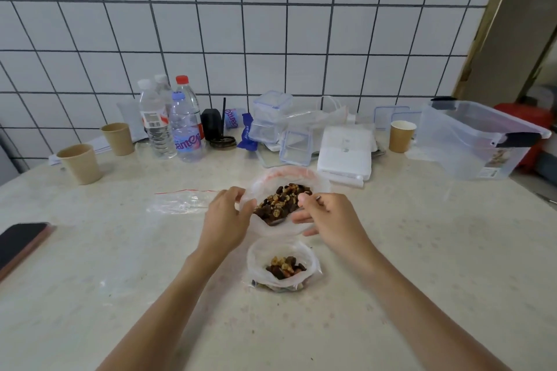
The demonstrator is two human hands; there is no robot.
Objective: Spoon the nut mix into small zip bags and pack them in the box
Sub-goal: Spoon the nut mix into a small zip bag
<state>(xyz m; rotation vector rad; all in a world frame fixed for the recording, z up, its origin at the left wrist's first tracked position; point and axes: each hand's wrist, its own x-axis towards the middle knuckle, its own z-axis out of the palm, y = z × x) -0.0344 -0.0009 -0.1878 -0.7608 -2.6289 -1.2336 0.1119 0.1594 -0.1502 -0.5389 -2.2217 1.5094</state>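
A large clear bag of nut mix stands open in the middle of the table. My left hand pinches its left rim. My right hand is at its right side, fingers closed on a metal spoon handle whose bowl is hidden. Just in front sits a small zip bag, open, with a little nut mix inside. An empty flat zip bag lies to the left. A big clear plastic box stands at the far right.
Two paper cups and water bottles stand back left. Small lidded containers, a white box and another paper cup line the tiled wall. A phone lies at the left edge.
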